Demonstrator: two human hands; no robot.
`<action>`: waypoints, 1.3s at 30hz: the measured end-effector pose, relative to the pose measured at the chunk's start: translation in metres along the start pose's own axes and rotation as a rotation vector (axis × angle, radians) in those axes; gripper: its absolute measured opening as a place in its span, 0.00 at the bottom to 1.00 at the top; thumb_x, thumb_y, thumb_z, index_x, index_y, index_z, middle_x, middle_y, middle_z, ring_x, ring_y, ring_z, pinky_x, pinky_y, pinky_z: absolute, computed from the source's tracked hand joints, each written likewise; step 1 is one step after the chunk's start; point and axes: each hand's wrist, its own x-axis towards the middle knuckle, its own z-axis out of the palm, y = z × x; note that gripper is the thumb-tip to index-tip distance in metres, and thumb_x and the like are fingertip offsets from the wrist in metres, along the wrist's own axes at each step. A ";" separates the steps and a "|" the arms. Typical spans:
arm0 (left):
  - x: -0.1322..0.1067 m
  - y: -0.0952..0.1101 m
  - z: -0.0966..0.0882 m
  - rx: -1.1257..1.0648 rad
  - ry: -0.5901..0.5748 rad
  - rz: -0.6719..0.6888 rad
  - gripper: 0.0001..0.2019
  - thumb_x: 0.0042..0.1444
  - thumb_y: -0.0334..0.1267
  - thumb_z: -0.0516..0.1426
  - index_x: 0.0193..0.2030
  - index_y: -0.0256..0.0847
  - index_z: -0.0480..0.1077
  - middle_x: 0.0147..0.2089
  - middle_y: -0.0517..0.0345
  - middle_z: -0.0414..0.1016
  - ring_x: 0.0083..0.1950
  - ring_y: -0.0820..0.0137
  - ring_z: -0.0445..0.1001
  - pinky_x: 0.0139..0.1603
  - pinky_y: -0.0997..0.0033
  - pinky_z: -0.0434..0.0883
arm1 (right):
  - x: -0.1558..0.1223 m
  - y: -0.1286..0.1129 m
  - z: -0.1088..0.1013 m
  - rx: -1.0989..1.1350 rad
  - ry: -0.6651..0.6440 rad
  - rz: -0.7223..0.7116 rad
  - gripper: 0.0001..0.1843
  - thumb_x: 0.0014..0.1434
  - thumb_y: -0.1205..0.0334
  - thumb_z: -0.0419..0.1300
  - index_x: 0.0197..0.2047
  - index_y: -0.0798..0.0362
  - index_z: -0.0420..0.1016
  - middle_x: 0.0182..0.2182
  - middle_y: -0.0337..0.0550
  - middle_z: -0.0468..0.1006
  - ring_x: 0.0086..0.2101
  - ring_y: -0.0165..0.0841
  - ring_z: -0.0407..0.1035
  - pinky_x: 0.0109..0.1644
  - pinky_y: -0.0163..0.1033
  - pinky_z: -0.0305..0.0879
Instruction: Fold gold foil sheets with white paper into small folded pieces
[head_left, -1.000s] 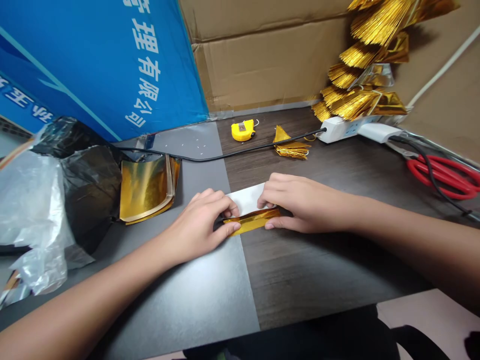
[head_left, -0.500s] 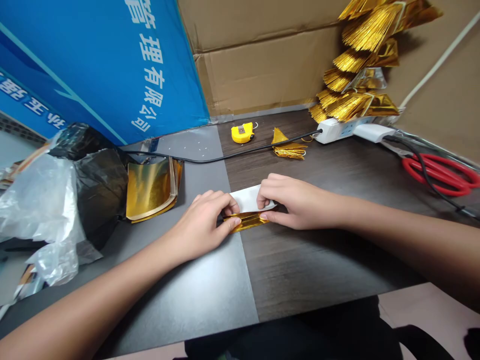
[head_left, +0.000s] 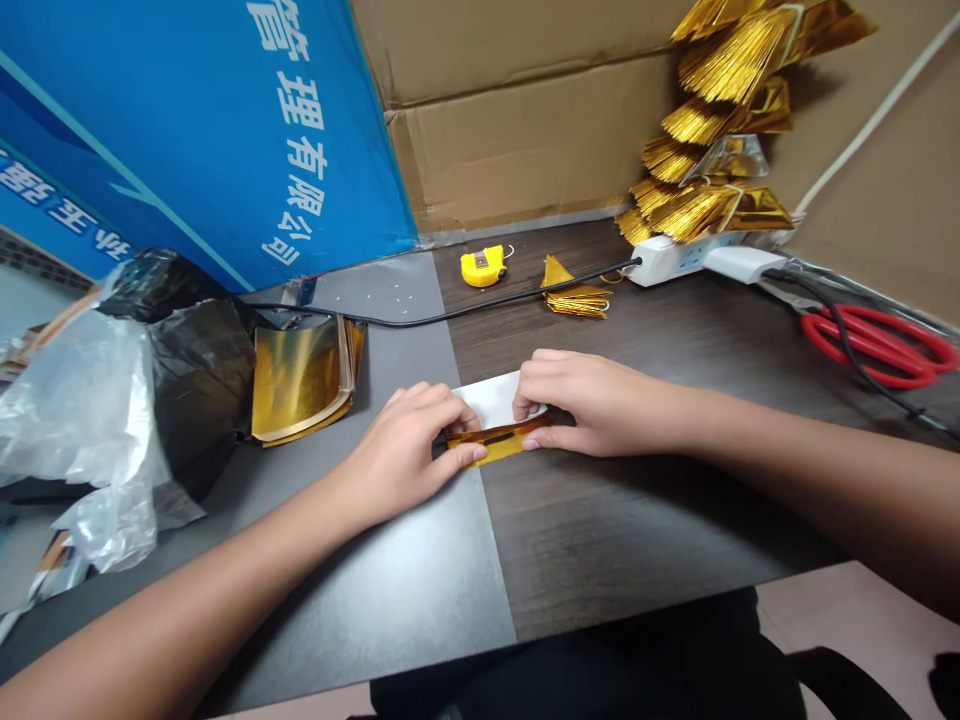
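Between my hands lies a sheet of gold foil paper [head_left: 501, 441], white on its back, with its near edge folded over so a gold strip shows along the front. My left hand [head_left: 420, 435] grips the left end of the fold, thumb on the gold side and fingers curled over the white. At the right end, my right hand [head_left: 574, 405] pinches the same fold with thumb and bent fingers. The sheet's ends are partly hidden under my fingers.
A stack of gold sheets [head_left: 300, 380] stands left beside a black plastic bag [head_left: 199, 370]. Behind lie a yellow tape measure [head_left: 482, 266], a folded gold bundle [head_left: 571, 292] and a black cable [head_left: 450, 316]. Rightward are a white power strip [head_left: 664, 262], red-handled scissors [head_left: 877, 345] and stacked gold bundles [head_left: 724, 130].
Both thumbs have shifted slightly along the fold, and the gold strip between them shows a little wider. The paper stays in both hands.
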 end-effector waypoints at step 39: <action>-0.007 -0.009 0.004 0.238 0.148 0.440 0.07 0.68 0.38 0.57 0.46 0.39 0.74 0.37 0.57 0.74 0.39 0.69 0.68 0.39 0.68 0.61 | -0.005 -0.006 -0.003 -0.086 -0.051 -0.095 0.06 0.65 0.64 0.62 0.39 0.56 0.80 0.35 0.47 0.78 0.41 0.39 0.67 0.46 0.42 0.65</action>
